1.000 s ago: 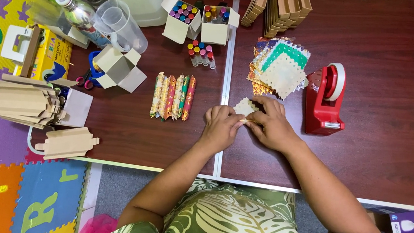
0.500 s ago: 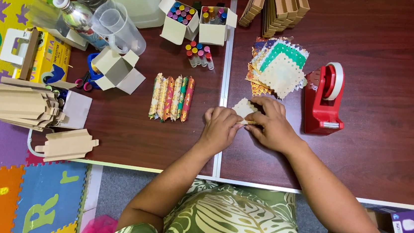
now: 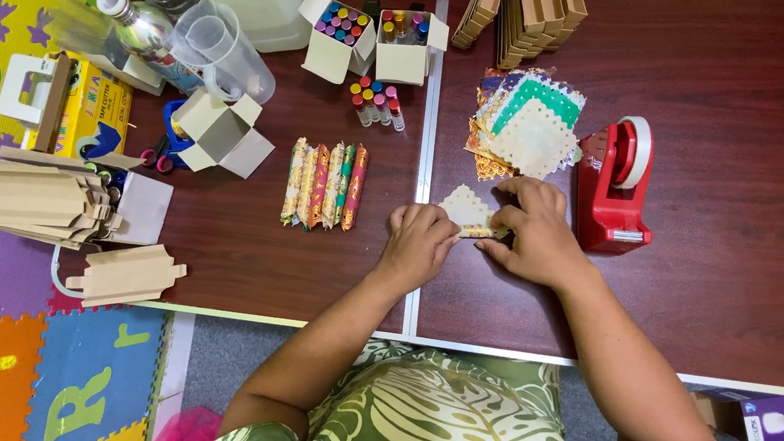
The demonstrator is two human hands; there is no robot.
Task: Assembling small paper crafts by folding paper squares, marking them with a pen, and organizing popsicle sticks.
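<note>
Left hand (image 3: pixel 421 237) curled, fingertips pinching near edge of small cream scalloped paper (image 3: pixel 465 206). Right hand (image 3: pixel 533 233) fingers bent, pressing same paper's right side against dark wooden table (image 3: pixel 742 213). Paper flat between both hands, at table seam, partly rolled along near edge. Step in hand, judging by pose: rolling paper into tube. Next move calls for even pressure, tight curl. Just left: row of finished patterned rolls (image 3: pixel 324 184). Beyond right hand: stack of patterned paper squares (image 3: pixel 528 124), red tape dispenser (image 3: pixel 612 188).
</note>
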